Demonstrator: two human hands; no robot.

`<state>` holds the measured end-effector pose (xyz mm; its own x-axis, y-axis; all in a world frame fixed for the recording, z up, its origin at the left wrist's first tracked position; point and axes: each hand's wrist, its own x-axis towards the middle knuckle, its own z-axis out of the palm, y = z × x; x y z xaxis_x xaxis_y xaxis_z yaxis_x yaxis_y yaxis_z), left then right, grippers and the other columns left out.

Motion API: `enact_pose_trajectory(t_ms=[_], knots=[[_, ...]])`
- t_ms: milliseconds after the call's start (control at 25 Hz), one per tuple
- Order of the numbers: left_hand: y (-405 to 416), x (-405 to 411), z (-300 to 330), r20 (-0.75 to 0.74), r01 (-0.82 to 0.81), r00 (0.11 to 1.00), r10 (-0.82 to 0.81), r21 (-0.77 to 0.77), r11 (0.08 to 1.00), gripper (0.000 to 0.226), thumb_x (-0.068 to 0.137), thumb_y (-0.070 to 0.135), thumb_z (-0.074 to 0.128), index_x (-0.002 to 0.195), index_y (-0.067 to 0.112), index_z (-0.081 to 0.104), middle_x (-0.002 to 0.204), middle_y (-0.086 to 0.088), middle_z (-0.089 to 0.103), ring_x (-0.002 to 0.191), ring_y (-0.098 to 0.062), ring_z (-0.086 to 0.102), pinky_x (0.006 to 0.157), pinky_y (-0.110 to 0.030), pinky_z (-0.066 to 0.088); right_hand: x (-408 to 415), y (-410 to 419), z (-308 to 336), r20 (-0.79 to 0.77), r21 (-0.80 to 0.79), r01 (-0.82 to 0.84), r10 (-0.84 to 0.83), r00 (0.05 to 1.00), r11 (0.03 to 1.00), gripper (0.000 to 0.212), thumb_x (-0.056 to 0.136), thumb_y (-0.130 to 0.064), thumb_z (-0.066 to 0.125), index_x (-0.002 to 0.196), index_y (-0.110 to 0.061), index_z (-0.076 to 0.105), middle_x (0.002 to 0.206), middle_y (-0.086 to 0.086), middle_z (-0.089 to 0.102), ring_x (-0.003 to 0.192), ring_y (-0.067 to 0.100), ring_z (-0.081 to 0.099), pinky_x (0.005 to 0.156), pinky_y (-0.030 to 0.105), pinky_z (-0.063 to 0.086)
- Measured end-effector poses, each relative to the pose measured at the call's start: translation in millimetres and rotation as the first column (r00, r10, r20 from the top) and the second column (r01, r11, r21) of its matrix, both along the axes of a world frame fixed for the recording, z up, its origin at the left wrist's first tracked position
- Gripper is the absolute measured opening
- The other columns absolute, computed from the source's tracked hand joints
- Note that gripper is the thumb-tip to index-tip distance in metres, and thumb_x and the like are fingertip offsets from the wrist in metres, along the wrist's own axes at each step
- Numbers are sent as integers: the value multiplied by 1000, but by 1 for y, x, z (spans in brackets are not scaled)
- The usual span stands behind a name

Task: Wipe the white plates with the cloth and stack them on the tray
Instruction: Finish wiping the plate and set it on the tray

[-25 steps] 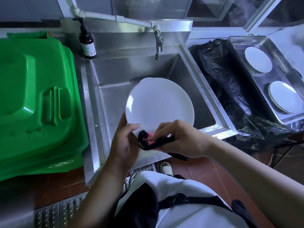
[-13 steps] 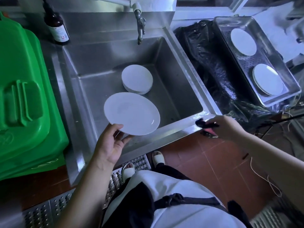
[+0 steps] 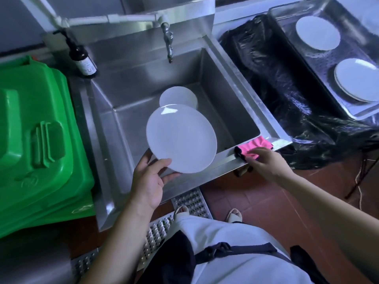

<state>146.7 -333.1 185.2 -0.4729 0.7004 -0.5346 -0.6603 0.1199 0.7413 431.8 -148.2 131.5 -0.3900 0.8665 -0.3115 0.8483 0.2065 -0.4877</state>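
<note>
over the sink (image 3: 223, 160), held plate (image 3: 181, 138) half hides stacked plates (image 3: 178, 97)

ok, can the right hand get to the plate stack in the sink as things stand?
Probably yes, once it lets go. The right hand rests on the cloth at the sink rim. The plate stack lies uncovered on the sink floor, though the plate in the left hand overlaps its near edge.
</note>
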Motion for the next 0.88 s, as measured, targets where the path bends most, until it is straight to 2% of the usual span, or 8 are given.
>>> enact_pose_trajectory(t_ms=[120,200,280,360,480,640,760,880], knots=[[24,33,18,-108,85,990,-88,-34,996,50,89,-9,61,127,23,63,107,10,77,100,-21,74,62,-33,62,4,17,38,-310,-166,186,-230,923,968,32,92,-34,68,123,-27,70,113,-5,70,103,13,66,83,26,46],[42,61,28,-127,150,980,-154,-39,988,50,89,-9,62,126,25,63,109,7,77,94,-20,75,58,-31,61,17,31,66,-445,-378,204,-370,815,903,34,93,-38,66,126,-30,66,120,-6,68,110,10,63,94,31,49],[58,83,35,-138,222,965,-225,-35,974,51,88,-9,62,128,22,63,115,1,74,91,-20,74,57,-32,61,35,44,85,-470,-552,183,-484,738,814,31,95,-43,61,125,-32,63,126,-5,65,115,16,62,99,45,51],[76,109,41,-162,302,939,-303,-26,953,51,87,-9,61,129,20,63,116,-3,73,91,-21,73,59,-35,62,65,56,95,-461,-647,190,-577,674,739,32,96,-47,58,122,-28,64,124,3,66,113,24,64,97,52,52],[100,151,50,-173,396,903,-393,-16,918,47,88,-10,59,126,17,64,116,-7,74,90,-23,74,65,-41,64,115,68,98,-470,-732,178,-677,567,657,42,97,-49,54,121,-18,68,119,11,71,107,31,67,95,52,54],[123,195,50,-154,506,851,-502,-17,862,52,76,-4,70,124,16,67,121,-13,72,89,-28,73,71,-46,63,179,73,100,-479,-769,186,-745,464,611,43,98,-45,52,117,-11,70,94,7,72,85,25,69,81,46,57],[144,219,52,-117,592,798,-591,-29,805,54,70,2,71,122,19,70,124,-18,70,95,-35,67,75,-49,63,221,77,103,-487,-775,183,-756,437,605,44,96,-46,55,118,-11,71,109,16,69,92,33,69,80,51,59],[165,237,63,-123,652,749,-651,-42,757,54,73,3,72,125,17,69,126,-18,69,92,-35,62,66,-43,64,248,81,108,-503,-783,168,-768,396,599,41,95,-47,56,115,-17,74,126,21,65,100,37,68,81,53,59]])
